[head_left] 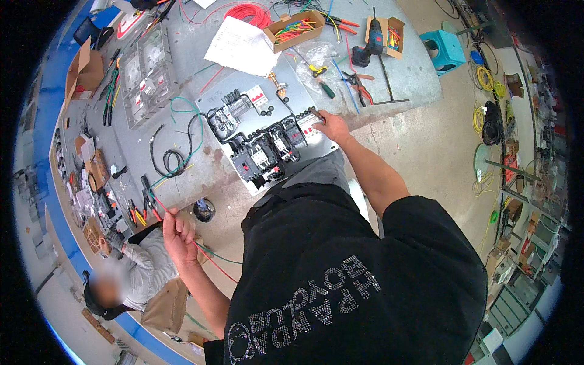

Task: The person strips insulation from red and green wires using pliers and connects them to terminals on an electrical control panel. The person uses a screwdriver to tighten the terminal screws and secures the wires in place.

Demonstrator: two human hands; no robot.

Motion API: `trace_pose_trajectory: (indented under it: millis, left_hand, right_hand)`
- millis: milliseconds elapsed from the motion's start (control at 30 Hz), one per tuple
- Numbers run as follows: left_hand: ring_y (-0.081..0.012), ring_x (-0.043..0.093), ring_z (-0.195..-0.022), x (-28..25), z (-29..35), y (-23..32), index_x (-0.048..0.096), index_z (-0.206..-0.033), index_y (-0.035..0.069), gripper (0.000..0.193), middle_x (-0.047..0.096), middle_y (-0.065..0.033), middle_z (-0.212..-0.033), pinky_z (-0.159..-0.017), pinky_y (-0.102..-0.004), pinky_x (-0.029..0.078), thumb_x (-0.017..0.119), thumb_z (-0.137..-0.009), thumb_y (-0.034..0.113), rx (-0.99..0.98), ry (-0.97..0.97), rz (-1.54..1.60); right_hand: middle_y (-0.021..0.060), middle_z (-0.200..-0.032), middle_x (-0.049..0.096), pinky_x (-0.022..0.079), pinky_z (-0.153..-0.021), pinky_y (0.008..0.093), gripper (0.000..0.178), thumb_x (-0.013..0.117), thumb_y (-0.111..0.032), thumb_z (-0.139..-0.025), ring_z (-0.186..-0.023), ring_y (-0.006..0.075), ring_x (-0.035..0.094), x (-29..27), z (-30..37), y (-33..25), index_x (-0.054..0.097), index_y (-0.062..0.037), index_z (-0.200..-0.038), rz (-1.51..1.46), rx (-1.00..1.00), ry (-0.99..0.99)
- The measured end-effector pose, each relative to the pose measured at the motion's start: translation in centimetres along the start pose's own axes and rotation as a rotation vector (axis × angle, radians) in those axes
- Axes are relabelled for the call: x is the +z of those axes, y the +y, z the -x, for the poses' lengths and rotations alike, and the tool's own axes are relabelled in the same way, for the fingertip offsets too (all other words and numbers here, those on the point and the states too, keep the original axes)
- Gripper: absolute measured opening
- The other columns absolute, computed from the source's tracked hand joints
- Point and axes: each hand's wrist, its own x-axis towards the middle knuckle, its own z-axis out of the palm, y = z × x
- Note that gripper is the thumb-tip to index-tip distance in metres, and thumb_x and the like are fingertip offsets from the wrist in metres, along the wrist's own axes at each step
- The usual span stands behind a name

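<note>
My left hand (179, 238) is raised off the table's near edge, its fingers closed around a thin red wire (216, 265) that trails down past my forearm. My right hand (332, 126) rests at the right edge of a pale metal mounting plate (316, 148), fingers curled around a small dark piece that I cannot make out. Beside those fingers sits a white breaker block (309, 125) with red marks. Contactors (261, 155) wired with black leads fill the plate's near side. Farther back are a white and red breaker (256, 95) and a terminal row (234, 104).
Behind the plate lie papers (240, 47), a box of coloured sleeves (298, 30), a cordless drill (373, 41) and red-handled pliers (360, 88). Clear plastic cases (146, 79) and coiled black cable (173, 159) are leftward. Another person (143, 267) works at lower left. A teal stool (445, 52) stands right.
</note>
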Motion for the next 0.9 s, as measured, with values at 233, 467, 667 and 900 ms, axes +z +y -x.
trace_pose_trajectory:
  millis: [233,467,667,900]
  left_hand:
    - [-0.0018,0.025,-0.050,-0.3,0.1,-0.1,0.060,-0.109,0.004,0.023,0.035,0.0065,-0.066,-0.040,-0.0190,0.018,0.053,-0.104,0.026,-0.012,-0.009,0.005]
    - [-0.0017,0.024,-0.050,0.1,-0.1,-0.2,0.060,-0.109,0.005,0.023,0.032,0.0072,-0.064,-0.040,-0.0194,0.017,0.053,-0.104,0.026,-0.023,-0.015,0.012]
    - [-0.0020,0.024,-0.050,-0.1,-0.1,-0.2,0.061,-0.111,0.004,0.024,0.034,0.0068,-0.066,-0.040,-0.0193,0.017,0.051,-0.104,0.026,-0.023,-0.020,0.031]
    - [-0.0022,0.025,-0.051,0.3,-0.4,-0.1,0.060,-0.111,0.004,0.025,0.034,0.0067,-0.066,-0.041,-0.0193,0.018,0.050,-0.105,0.025,-0.024,-0.035,0.023]
  right_hand:
    - [0.0141,-0.096,0.071,0.053,-0.082,0.0477,0.071,0.083,-0.054,-0.066,-0.096,0.0365,0.067,-0.8,0.1,-1.0,0.059,-0.0172,-0.122,0.084,-0.007,-0.042]
    - [0.0172,-0.096,0.071,0.052,-0.082,0.0476,0.070,0.081,-0.054,-0.068,-0.096,0.0378,0.067,-0.8,0.3,-1.6,0.057,-0.0153,-0.121,0.117,-0.006,-0.055]
    - [0.0099,-0.098,0.072,0.052,-0.083,0.0464,0.067,0.076,-0.061,-0.073,-0.100,0.0327,0.068,-0.7,0.0,-1.6,0.057,-0.0177,-0.121,0.149,0.038,-0.100]
    - [0.0116,-0.095,0.071,0.052,-0.082,0.0475,0.067,0.076,-0.061,-0.073,-0.098,0.0338,0.068,-0.7,-0.2,-2.5,0.057,-0.0166,-0.120,0.160,0.100,-0.095]
